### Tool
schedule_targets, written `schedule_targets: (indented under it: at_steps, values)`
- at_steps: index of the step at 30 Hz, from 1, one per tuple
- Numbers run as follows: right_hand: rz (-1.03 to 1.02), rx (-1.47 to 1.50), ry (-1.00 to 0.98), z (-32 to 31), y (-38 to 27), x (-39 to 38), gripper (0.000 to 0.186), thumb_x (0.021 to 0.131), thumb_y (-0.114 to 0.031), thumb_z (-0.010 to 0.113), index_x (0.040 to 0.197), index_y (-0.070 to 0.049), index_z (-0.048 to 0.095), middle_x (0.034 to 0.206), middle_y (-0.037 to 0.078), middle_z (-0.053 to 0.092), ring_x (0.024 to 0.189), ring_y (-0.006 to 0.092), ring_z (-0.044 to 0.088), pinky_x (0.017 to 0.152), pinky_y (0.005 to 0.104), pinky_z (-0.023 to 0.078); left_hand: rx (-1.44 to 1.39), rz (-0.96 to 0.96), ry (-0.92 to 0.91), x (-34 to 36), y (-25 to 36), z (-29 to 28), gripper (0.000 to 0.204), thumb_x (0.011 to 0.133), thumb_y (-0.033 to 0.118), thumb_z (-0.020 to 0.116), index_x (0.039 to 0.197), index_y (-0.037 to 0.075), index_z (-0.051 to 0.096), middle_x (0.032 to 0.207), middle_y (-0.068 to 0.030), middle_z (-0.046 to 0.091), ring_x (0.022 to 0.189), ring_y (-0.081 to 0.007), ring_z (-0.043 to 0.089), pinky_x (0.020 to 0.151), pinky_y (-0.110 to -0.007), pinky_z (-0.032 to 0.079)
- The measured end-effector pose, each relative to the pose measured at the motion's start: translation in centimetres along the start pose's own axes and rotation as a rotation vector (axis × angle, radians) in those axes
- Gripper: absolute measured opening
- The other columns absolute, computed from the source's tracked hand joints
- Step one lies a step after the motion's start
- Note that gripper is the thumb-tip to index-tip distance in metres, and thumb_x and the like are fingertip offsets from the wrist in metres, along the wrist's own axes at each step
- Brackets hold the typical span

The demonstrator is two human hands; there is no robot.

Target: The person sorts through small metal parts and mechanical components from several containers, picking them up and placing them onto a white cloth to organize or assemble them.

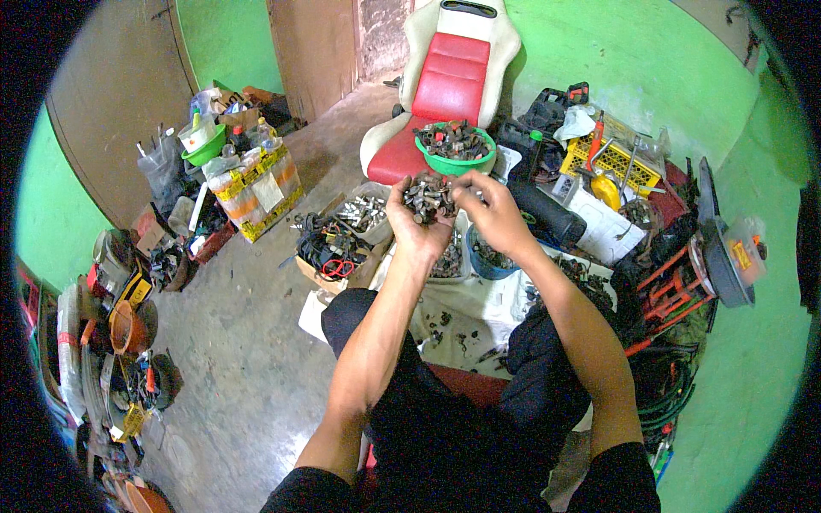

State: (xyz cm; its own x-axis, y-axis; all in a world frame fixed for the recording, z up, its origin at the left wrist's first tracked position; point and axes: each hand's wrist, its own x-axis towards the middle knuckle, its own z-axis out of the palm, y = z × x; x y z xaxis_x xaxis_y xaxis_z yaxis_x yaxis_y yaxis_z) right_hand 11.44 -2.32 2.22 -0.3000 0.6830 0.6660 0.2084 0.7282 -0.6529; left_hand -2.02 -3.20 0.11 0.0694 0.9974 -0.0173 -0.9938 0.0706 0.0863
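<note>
My left hand (414,232) is cupped palm up around a heap of small dark and silvery metal parts (430,198). At the heap's right edge, my right hand (498,215) has its fingers bent together against the parts; what lies between its fingertips is too small to make out. Just beyond, a green basin (466,165) full of similar dark pieces rests on the red and white car seat (445,77). Below my hands stand a clear tub (463,267) of small parts and a blue bowl (492,270), both partly covered by my forearms.
A cardboard box (332,275) of black cables and a tub of silvery metal parts (363,214) are left of my hands. Loose dark bits (440,321) lie on the pale cloth before my knees. A yellow crate (629,164) with tools stands right, a taped box (256,192) left.
</note>
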Motion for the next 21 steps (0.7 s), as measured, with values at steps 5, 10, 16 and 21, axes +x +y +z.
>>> schedule_targets:
  at_steps: [5,10,16,21]
  values:
    - [0.877,0.801,0.114,-1.2,-0.8,0.5,0.013,0.087,-0.019,0.045,0.084,-0.01,0.054,0.067,0.001,0.051,0.055,0.0116,0.047,0.047,0.0249,0.036,0.017,0.065,0.139,-0.1,0.3,-0.1,0.028,0.087,0.029,0.043,0.089,0.006,0.058,0.089,-0.0099,0.063,0.09,-0.0278,0.061,0.076,-0.04,0.05]
    - [1.268,0.434,-0.224,2.2,7.7,-2.2,0.025,0.086,-0.009,0.043,0.106,-0.007,0.059,0.089,0.005,0.063,0.08,0.0184,0.06,0.065,0.038,0.049,0.047,0.049,0.169,0.1,1.7,-0.7,0.027,0.086,0.029,0.041,0.089,0.007,0.057,0.086,-0.0089,0.062,0.089,-0.0275,0.06,0.073,-0.041,0.05]
    - [1.198,0.372,-0.232,3.6,9.1,-3.1,0.033,0.088,-0.005,0.037,0.114,-0.007,0.058,0.101,0.008,0.066,0.089,0.0182,0.065,0.079,0.0422,0.052,0.079,0.088,0.212,-0.4,1.8,-0.2,0.027,0.088,0.027,0.04,0.09,0.005,0.054,0.089,-0.0107,0.06,0.09,-0.0306,0.059,0.075,-0.042,0.049]
    - [1.056,0.331,-0.036,2.7,9.5,-0.8,0.032,0.085,-0.006,0.04,0.11,-0.003,0.06,0.098,0.011,0.066,0.096,0.0212,0.062,0.078,0.0378,0.05,0.082,0.048,0.168,0.2,1.3,-0.4,0.029,0.088,0.028,0.037,0.092,0.005,0.055,0.091,-0.0102,0.061,0.092,-0.0296,0.059,0.077,-0.043,0.048]
